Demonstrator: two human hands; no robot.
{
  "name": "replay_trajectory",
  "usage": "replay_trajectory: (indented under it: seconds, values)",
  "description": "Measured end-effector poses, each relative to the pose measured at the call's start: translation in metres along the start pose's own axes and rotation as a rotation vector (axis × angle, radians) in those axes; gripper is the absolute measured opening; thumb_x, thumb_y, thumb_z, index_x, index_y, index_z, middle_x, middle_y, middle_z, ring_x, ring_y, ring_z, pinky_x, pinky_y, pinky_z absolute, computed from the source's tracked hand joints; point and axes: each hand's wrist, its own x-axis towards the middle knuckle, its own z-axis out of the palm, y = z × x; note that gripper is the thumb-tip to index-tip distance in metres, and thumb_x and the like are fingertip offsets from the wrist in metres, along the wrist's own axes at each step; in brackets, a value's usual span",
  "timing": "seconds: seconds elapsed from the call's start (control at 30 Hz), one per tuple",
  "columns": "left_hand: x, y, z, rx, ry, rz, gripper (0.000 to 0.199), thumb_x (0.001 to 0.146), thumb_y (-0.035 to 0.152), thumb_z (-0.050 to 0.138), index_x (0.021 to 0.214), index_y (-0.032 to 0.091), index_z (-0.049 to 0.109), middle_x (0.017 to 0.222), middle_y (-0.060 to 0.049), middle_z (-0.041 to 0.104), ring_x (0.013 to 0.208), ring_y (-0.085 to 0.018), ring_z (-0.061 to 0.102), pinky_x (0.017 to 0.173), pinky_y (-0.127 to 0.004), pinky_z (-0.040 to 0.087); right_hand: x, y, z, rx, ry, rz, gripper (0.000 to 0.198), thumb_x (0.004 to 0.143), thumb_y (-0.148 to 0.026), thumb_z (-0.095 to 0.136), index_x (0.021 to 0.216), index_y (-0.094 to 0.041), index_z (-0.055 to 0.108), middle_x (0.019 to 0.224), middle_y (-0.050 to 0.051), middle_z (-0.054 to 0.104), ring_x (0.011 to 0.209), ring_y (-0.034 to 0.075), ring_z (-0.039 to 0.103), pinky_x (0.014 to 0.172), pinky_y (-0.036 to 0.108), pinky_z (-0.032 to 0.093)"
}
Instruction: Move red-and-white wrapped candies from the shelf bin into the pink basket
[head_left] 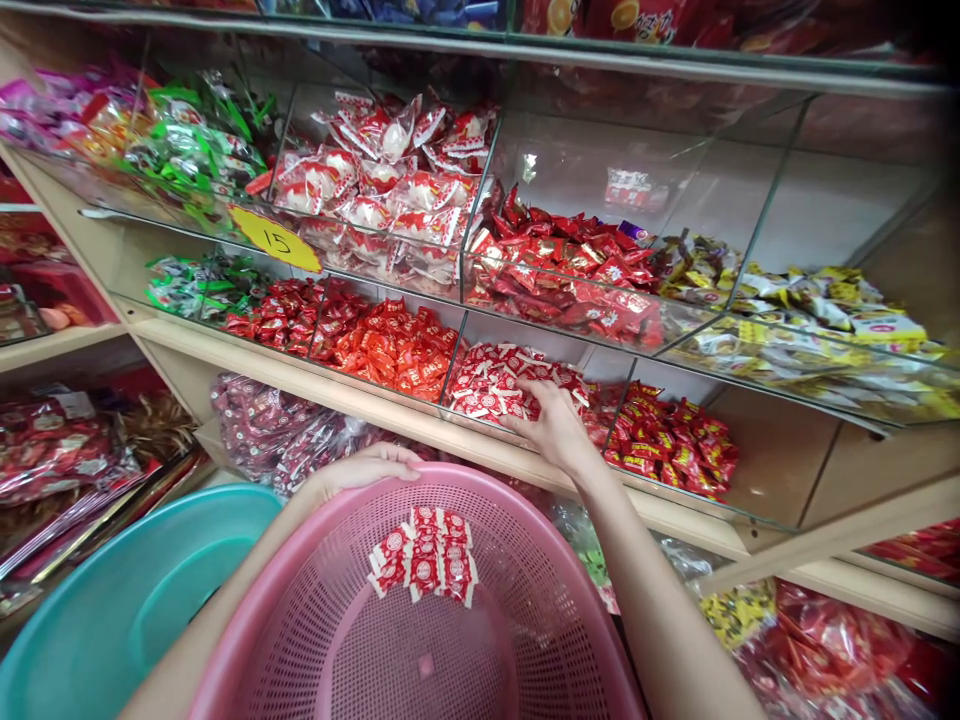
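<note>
Several red-and-white wrapped candies [425, 562] gathered, a large heap of matching candies [487, 385] left on the shelf

Lying in rough rows, the small cluster of candies rests toward the far side of a pink perforated plastic basket [555, 590]; the rest of its floor shows bare mesh. The left hand [367, 468] grasps the basket's far rim, fingers bent over the edge. Beyond the basket, the right hand [551, 420] is over the glass-fronted compartment with the heap, its fingers loosely spread and the thumb apart from them. No candy shows between them (whether the fingertips touch the heap, I cannot tell).

Judging by what lies where, collecting is at an early stage: one modest batch is in the basket, and plenty of the same kind remains in the compartment.

Left of the heap are orange-red foil-wrapped candies [405, 345]; to its right, past a divider, red candies with yellow lettering [664, 440]. One tier up sit larger clear-wrapped red-and-white packets [397, 185], with a yellow tag marked 15 [276, 238] on the shelf front near them. Farther out, bagged dark-red sweets [270, 420] lie below the shelf, and a teal plastic tub [67, 620] stands left of the basket.
</note>
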Motion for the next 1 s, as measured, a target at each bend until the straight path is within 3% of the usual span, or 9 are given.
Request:
replay_trajectory:
  seconds: [0.13,0.37,0.7,0.87,1.0]
  values:
    - [0.002,0.001,-0.001,-0.002,-0.043,-0.013,0.029,0.063,0.034,0.073,0.085,0.016,0.069,0.082,-0.003,0.068,0.071,-0.015,0.059,0.068,-0.025,0.045,0.006,0.005,-0.001,-0.016,-0.061,-0.025,0.035,0.082,-0.036,0.057,0.112,-0.018,0.061,0.107,0.010,0.062,0.097,0.026,0.054,0.085,0.041,0.042]
    - [0.005,0.000,-0.003,0.026,-0.088,0.009,0.029,0.066,0.034,0.071,0.087,0.015,0.068,0.084,-0.004,0.069,0.070,-0.016,0.061,0.066,-0.024,0.045,0.001,0.008,0.003,0.108,0.039,-0.049,0.029,0.086,-0.035,0.052,0.106,-0.017,0.063,0.103,0.010,0.065,0.096,0.023,0.057,0.085,0.038,0.042]
    - [0.005,0.000,-0.002,-0.014,-0.082,-0.024,0.029,0.065,0.032,0.072,0.087,0.014,0.068,0.084,-0.005,0.069,0.072,-0.017,0.061,0.068,-0.026,0.045,0.001,0.011,0.003,0.057,-0.005,-0.041,0.024,0.086,-0.032,0.050,0.100,-0.017,0.064,0.099,0.009,0.064,0.091,0.023,0.055,0.080,0.036,0.041]
    - [0.004,-0.001,-0.001,-0.034,-0.008,-0.026,0.031,0.061,0.032,0.075,0.086,0.015,0.067,0.086,-0.005,0.069,0.075,-0.019,0.060,0.073,-0.029,0.045,-0.002,0.007,-0.001,0.123,0.087,-0.034,0.022,0.084,-0.032,0.054,0.097,-0.017,0.063,0.092,0.008,0.067,0.085,0.022,0.055,0.076,0.034,0.042]
    - [0.004,0.000,-0.001,-0.030,-0.044,-0.020,0.031,0.063,0.031,0.073,0.087,0.013,0.066,0.088,-0.007,0.069,0.076,-0.021,0.060,0.073,-0.031,0.045,-0.006,0.001,-0.007,0.220,0.225,-0.020,0.023,0.083,-0.035,0.056,0.097,-0.018,0.063,0.092,0.007,0.066,0.084,0.021,0.055,0.079,0.036,0.042]
